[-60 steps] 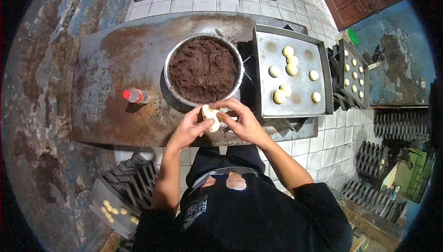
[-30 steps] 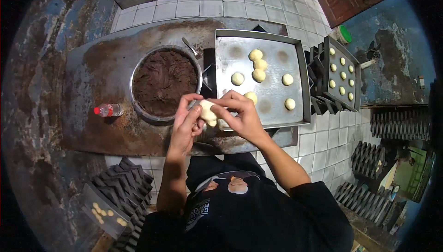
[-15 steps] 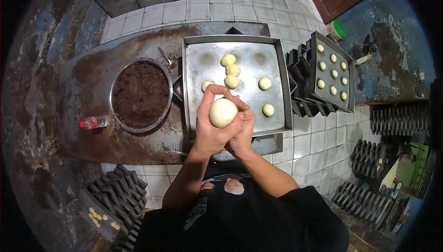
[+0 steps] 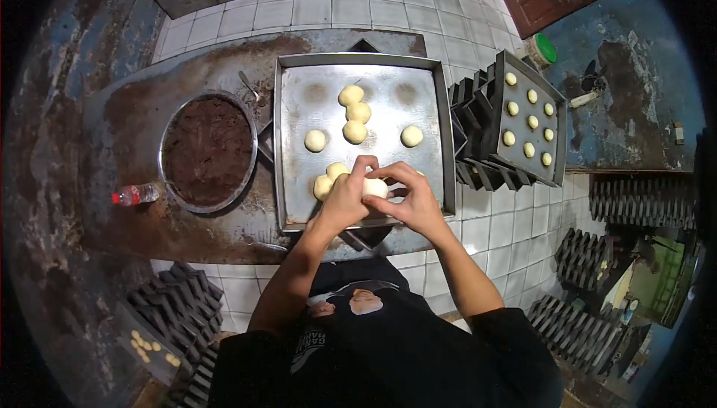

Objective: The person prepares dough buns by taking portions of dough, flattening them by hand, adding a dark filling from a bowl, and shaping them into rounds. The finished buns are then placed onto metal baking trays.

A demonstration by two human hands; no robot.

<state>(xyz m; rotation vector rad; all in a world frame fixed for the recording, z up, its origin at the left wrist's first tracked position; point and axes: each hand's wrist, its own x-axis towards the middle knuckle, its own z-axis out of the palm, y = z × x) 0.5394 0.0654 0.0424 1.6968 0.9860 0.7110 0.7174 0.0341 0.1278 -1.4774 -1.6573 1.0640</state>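
A pale, smooth dough ball (image 4: 375,188) is held between my two hands, above the near part of a metal baking tray (image 4: 299,87). My left hand (image 4: 346,200) grips it from the left, and the fingers of my right hand (image 4: 413,200) curl round it from the right. Beyond them on the tray, three yellowish dough balls (image 4: 358,113) touch one another in a line. Single dough balls sit left (image 4: 315,141) and right (image 4: 411,136) of that line. Next to my left hand lie more dough balls (image 4: 323,188), partly covered by it. My right hand hides most of another.
Left of the tray stands a round metal basin of dark brown filling (image 4: 208,154), with a spoon (image 4: 249,85) beyond it. A red-capped bottle (image 4: 136,194) lies beside the basin. To the right, a second tray of dough balls (image 4: 532,139) rests on stacked dark trays (image 4: 478,132).
My hands have lowered toward the tray and opened out from a tight clasp into a looser grip around the dough ball. The view has shifted slightly, uncovering dough balls near my left hand.
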